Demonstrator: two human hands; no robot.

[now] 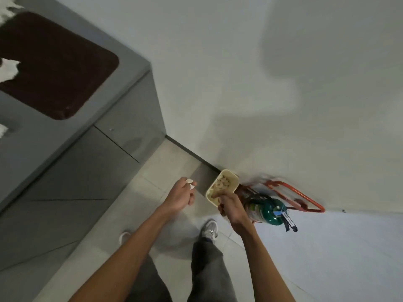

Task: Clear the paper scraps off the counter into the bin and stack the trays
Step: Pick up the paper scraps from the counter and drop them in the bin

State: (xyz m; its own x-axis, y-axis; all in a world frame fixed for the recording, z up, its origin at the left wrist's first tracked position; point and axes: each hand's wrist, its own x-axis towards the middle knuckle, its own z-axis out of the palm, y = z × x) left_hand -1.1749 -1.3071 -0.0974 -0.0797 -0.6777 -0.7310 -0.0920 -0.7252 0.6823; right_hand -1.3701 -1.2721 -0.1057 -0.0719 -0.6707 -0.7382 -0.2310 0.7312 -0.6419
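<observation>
The floor is pale tile under a white wall, with the grey worktop (32, 136) filling the frame from 8 to 11 o'clock. On it lies a dark brown tray (54, 64), as I take it, and white paper scraps (8, 68) sit at its 9 o'clock edge, so the clearing is only partly done.

Down by the wall at centre frame is the cream bin (226, 171), with scraps already showing inside it. Its long axis runs from about 7 to 1 o'clock. Just beside it at 4 o'clock is a green fire extinguisher (268, 211) in a red stand (294, 192).

My right grip (231, 205) is clenched over the bin's near rim, fingers curled onto the edge, steadying or tipping it; I cannot tell which. My left grip (181, 196) pinches a few white scraps in hand (190, 184) at its fingertips, and is near the bin but not over it.

What matters is this: the bin's open mouth lies at roughly 2 to 3 o'clock from the left grip, broadside on, so I judge the next move to be a short carry that way until the fingertips are above the opening, then a release. Let go too soon and the scraps would land on the floor between hand and bin.
</observation>
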